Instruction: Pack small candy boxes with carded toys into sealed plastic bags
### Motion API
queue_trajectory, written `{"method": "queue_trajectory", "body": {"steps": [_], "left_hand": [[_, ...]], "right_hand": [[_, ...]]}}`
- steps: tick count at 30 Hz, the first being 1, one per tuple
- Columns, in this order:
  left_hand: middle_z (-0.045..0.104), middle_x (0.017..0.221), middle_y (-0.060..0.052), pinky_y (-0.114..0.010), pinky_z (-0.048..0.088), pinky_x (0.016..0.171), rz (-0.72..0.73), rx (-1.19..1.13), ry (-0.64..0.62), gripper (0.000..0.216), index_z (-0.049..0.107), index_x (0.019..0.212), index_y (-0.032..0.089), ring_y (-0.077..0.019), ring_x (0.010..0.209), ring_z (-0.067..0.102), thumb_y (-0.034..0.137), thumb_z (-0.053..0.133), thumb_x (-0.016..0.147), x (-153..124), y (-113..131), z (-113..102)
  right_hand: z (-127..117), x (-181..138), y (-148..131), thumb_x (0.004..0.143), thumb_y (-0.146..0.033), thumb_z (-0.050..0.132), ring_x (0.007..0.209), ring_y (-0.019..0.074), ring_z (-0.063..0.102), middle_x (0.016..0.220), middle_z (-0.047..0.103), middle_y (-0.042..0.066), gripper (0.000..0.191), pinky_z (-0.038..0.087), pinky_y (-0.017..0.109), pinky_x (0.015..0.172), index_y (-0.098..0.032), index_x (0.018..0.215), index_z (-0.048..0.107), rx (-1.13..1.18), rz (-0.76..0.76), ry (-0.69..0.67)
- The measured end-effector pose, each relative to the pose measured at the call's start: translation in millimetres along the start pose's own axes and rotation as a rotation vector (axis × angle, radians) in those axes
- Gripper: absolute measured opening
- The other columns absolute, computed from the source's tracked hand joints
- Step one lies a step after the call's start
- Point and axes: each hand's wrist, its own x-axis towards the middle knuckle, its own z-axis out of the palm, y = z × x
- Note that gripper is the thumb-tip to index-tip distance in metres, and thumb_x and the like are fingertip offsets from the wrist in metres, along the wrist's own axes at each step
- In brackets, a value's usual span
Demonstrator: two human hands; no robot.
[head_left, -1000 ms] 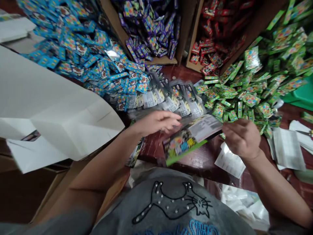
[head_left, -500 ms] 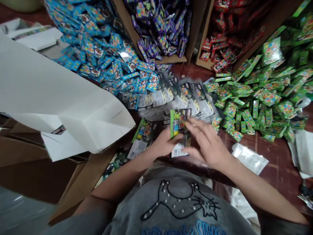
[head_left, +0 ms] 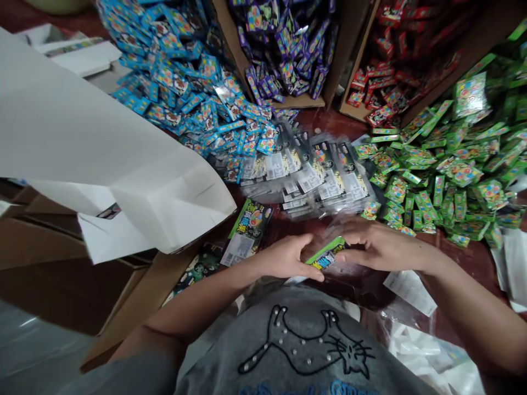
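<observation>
Green-edged printed packet (head_left: 326, 257): I see it over the tabletop (head_left: 366, 286), pinched by left hand (head_left: 293, 257) and right hand (head_left: 376, 244) — handling apparently unfinished. One similar packet (head_left: 248, 227) lies apart; the fanned printed sleeves (head_left: 312, 178) apparently remain.

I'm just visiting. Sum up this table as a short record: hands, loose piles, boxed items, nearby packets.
Left hand: holding a green-edged packet
Right hand: at its right end, exact grip unclear
Loose piles: blue packets left, green packets right
Boxed: purple packets; red packets
Between piles: overlapping black-printed packets
</observation>
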Motion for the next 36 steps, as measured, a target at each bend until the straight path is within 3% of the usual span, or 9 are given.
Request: {"method": "queue_trajectory", "body": {"steps": [6, 12, 16, 21, 24, 26, 29, 31, 36], "left_hand": [[0.083, 0.108, -0.008, -0.034, 0.061, 0.087, 0.004, -0.208, 0.469, 0.036, 0.077, 0.108, 0.015, -0.0248, 0.096, 0.078, 0.046, 0.075, 0.09, 12.6, -9.0, 16.7], [0.083, 0.097, -0.012, -0.033, 0.059, 0.078, -0.084, 0.135, 0.521, 0.041, 0.076, 0.103, 0.017, -0.0291, 0.09, 0.08, 0.054, 0.06, 0.103, 23.5, -14.5, 37.0], [0.081, 0.088, -0.014, -0.034, 0.056, 0.074, -0.114, 0.64, 0.421, 0.045, 0.077, 0.108, 0.017, -0.0305, 0.085, 0.079, 0.06, 0.064, 0.102, 24.1, -0.7, -1.0], [0.077, 0.122, -0.02, -0.043, 0.056, 0.096, -0.074, 1.076, 0.836, 0.04, 0.069, 0.141, 0.016, -0.031, 0.113, 0.073, 0.024, 0.041, 0.113, 48.8, 41.8, -136.1], [0.07, 0.136, -0.024, -0.048, 0.051, 0.108, -0.082, 1.271, 0.772, 0.044, 0.07, 0.136, 0.008, -0.0346, 0.13, 0.063, 0.006, 0.038, 0.105, 72.0, 61.0, -215.5], [0.07, 0.135, -0.024, -0.049, 0.049, 0.113, -0.072, 1.312, 0.703, 0.042, 0.072, 0.128, 0.007, -0.0337, 0.132, 0.061, 0.004, 0.039, 0.103, 85.0, 66.1, -243.4], [0.072, 0.126, -0.023, -0.051, 0.05, 0.111, -0.057, 1.327, 0.676, 0.031, 0.073, 0.125, 0.008, -0.0363, 0.128, 0.062, 0.025, 0.057, 0.105, 96.1, 65.0, -242.6], [0.07, 0.126, -0.024, -0.052, 0.053, 0.106, -0.102, 1.33, 0.665, 0.05, 0.07, 0.132, 0.008, -0.0423, 0.128, 0.061, 0.044, 0.072, 0.098, 98.9, 60.1, -225.9], [0.054, 0.15, -0.024, -0.052, 0.055, 0.099, -0.25, 1.302, 0.658, 0.062, 0.055, 0.16, 0.024, -0.0463, 0.13, 0.059, 0.033, 0.065, 0.099, 104.0, 43.1, -201.2]], "right_hand": [[74.5, 3.1, 17.7, 0.104, -0.053, 0.062, 0.105, 0.0224, 0.078, 0.118, 0.079, 0.011, 0.033, 0.063, 0.037, 0.089, -0.024, 0.118, 0.068, 0.082, 0.426, 0.85], [155.4, 19.7, 33.1, 0.109, -0.057, 0.039, 0.051, 0.0268, 0.067, 0.066, 0.07, 0.007, 0.038, 0.034, 0.031, 0.047, -0.026, 0.092, 0.054, -0.108, 0.833, 0.855], [160.8, 12.0, 54.6, 0.11, -0.042, 0.036, 0.047, 0.0247, 0.064, 0.065, 0.071, 0.009, 0.032, 0.024, 0.029, 0.05, -0.022, 0.096, 0.056, -0.263, 0.892, 0.791], [117.1, 16.5, 52.3, 0.111, -0.047, 0.047, 0.053, 0.0253, 0.068, 0.067, 0.073, 0.01, 0.038, 0.026, 0.029, 0.051, -0.015, 0.11, 0.068, -0.559, 0.937, 0.433], [65.5, 46.8, 40.3, 0.107, -0.068, 0.045, 0.065, 0.03, 0.073, 0.074, 0.075, 0.013, 0.059, 0.038, 0.032, 0.053, -0.016, 0.117, 0.071, -0.739, 0.824, 0.479], [25.3, 82.3, 43.3, 0.107, -0.068, 0.044, 0.085, 0.0324, 0.077, 0.094, 0.079, 0.016, 0.06, 0.052, 0.037, 0.065, -0.016, 0.126, 0.069, -0.711, 0.626, 0.55], [-34.4, 155.2, 71.6, 0.107, -0.049, 0.057, 0.125, 0.0358, 0.066, 0.136, 0.071, 0.019, 0.053, 0.056, 0.049, 0.102, -0.014, 0.147, 0.058, -0.595, 0.376, 0.58], [-68.3, 210.6, 97.8, 0.101, -0.031, 0.066, 0.139, 0.0379, 0.055, 0.153, 0.058, 0.022, 0.065, 0.049, 0.052, 0.115, -0.009, 0.159, 0.046, -0.601, 0.349, 0.593], [-111.5, 327.6, 139.5, 0.097, -0.019, 0.069, 0.145, 0.0422, 0.05, 0.166, 0.041, 0.022, 0.082, 0.052, 0.054, 0.109, -0.027, 0.17, 0.033, -0.611, 0.458, 0.456]]}}
